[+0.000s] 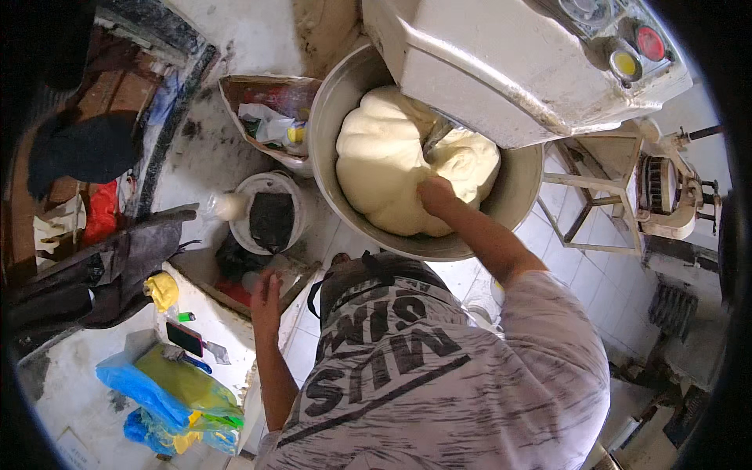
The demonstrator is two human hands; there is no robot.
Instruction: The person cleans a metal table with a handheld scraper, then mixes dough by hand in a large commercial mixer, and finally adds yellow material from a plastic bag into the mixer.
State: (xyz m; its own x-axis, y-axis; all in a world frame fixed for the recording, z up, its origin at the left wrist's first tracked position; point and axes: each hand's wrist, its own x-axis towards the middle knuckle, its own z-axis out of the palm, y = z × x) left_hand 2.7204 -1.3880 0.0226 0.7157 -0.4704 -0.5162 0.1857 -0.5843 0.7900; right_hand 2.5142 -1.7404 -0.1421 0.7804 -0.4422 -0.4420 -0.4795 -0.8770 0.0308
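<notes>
A large mass of pale dough fills much of a deep metal mixing bowl under the mixer head. My right hand reaches into the bowl and is closed on the dough's near side, its fingertips partly hidden. Just beyond it, a metal mixer arm enters the dough between two bulging lobes. My left hand hangs low on the left with nothing in it, fingers apart, beside an open box-like bin. Near that hand stands a white bucket with dark material on top.
The white mixer housing overhangs the bowl, with a red button and a yellow button. A cardboard box holds packages. Blue and yellow plastic bags and a phone lie at lower left. A metal-framed stand is at right.
</notes>
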